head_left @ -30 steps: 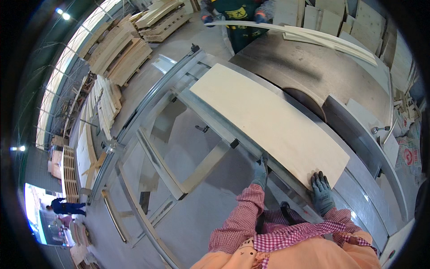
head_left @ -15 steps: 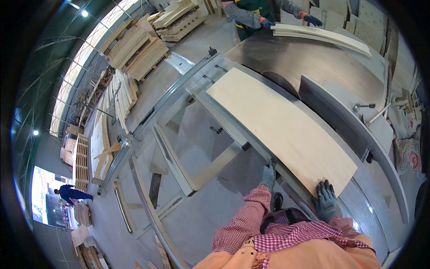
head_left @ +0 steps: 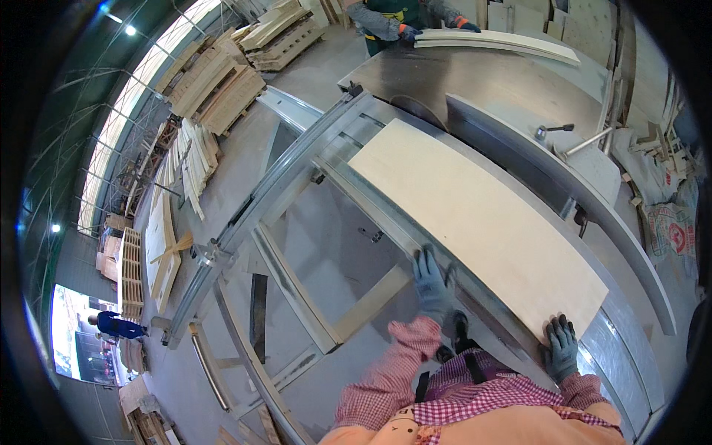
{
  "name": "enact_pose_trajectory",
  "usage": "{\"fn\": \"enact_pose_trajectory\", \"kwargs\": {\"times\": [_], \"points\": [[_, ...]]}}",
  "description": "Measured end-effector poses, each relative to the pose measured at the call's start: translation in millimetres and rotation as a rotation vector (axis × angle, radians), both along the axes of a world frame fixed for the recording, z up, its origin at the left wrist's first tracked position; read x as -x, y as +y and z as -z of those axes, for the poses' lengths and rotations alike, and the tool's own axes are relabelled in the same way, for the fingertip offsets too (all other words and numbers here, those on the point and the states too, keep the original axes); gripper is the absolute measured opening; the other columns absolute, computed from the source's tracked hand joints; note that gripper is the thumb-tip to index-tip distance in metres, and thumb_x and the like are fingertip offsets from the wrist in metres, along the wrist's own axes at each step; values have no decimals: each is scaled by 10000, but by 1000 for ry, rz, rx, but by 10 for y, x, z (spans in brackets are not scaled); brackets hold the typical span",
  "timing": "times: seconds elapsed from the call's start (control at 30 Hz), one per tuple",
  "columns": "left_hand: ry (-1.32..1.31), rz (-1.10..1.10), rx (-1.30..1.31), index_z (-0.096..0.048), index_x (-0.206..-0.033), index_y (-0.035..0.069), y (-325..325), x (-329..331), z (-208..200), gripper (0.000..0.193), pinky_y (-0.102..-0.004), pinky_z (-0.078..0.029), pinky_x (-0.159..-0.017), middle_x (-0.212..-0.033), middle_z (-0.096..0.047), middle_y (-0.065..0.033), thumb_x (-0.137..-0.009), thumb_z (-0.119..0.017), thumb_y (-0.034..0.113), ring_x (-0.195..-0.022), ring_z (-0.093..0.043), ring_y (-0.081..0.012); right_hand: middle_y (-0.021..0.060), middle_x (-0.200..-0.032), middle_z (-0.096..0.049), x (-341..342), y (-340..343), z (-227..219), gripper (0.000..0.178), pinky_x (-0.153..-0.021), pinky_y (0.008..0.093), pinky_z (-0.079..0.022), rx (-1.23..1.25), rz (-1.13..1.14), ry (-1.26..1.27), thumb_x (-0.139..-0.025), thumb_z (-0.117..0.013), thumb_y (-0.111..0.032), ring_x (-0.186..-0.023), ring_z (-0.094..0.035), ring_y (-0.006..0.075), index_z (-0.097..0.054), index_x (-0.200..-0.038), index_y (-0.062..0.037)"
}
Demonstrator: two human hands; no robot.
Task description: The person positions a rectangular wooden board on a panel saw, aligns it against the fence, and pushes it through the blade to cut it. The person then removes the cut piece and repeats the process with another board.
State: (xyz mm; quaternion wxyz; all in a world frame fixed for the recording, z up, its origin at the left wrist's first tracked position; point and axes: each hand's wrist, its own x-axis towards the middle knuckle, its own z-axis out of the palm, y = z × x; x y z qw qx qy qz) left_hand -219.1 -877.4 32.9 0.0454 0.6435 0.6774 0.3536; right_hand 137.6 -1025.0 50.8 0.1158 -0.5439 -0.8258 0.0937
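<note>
A long pale wooden board [head_left: 475, 230] lies flat on the sliding table of a panel saw. My right hand [head_left: 561, 348] rests at the board's near end, gloved in grey, its dark fingertips spread against the corner. My left hand [head_left: 434, 288], also gloved, has its fingers stretched out over the metal rail [head_left: 393, 226] along the board's left side, apart from the board. Beyond the board's right side a round saw blade [head_left: 417, 111] shows partly, in line with a long dark fence [head_left: 519, 152].
Across the saw table [head_left: 415, 73], a co-worker [head_left: 386, 22] handles narrow pale strips [head_left: 497, 44]. The open metal frame [head_left: 297, 289] extends left of me. Stacked boards [head_left: 215, 81] stand at far left, sacks [head_left: 671, 226] at right. A person in blue [head_left: 119, 325] is far off.
The sliding table and board have come nearer me relative to the blade and fence. My left hand has moved forward, its fingers now stretched out. The co-worker's hands have shifted along the strips.
</note>
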Motion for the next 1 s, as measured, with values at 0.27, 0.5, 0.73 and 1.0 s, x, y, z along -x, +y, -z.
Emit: {"fn": "enact_pose_trajectory", "kwargs": {"times": [0.27, 0.5, 0.73, 1.0], "points": [[336, -212, 270, -314, -1408, -126, 1136, 645, 331, 788, -522, -113, -1171, -1488, -298, -300, -949, -447, 501, -1417, -213, -425, 191, -1415, -459, -7, -3, 151, 588, -1090, 562, -309, -28, 6, -21, -821, -619, -309, -1339, -395, 428, -493, -1337, -58], [314, -208, 375, -335, -1408, -111, 1311, 546, 311, 760, -518, -94, -1174, -1500, -283, -298, -957, -417, 495, -1434, -186, -420, 175, -1431, -447, 3, 36, 157, 581, -1094, 566, -299, -37, 23, 0, -850, -623, -319, -1347, -388, 421, -472, -1349, -63], [321, -210, 378, -320, -1428, -85, 1902, 564, 295, 701, -514, -89, -1177, -1500, -289, -291, -973, -394, 444, -1437, -186, -412, 167, -1430, -451, 39, 602, 153, 588, -1098, 561, -299, -89, 43, 9, -851, -642, -326, -1349, -390, 406, -469, -1347, -62], [173, -231, 457, -309, -1454, -39, 2656, 499, 158, 668, -528, -115, -1170, -1526, -285, -235, -976, -390, 420, -1452, -173, -374, 161, -1445, -438, 115, 1333, 47, 546, -1110, 545, -292, -108, 57, -14, -885, -602, -289, -1365, -371, 394, -461, -1367, -74]]}}
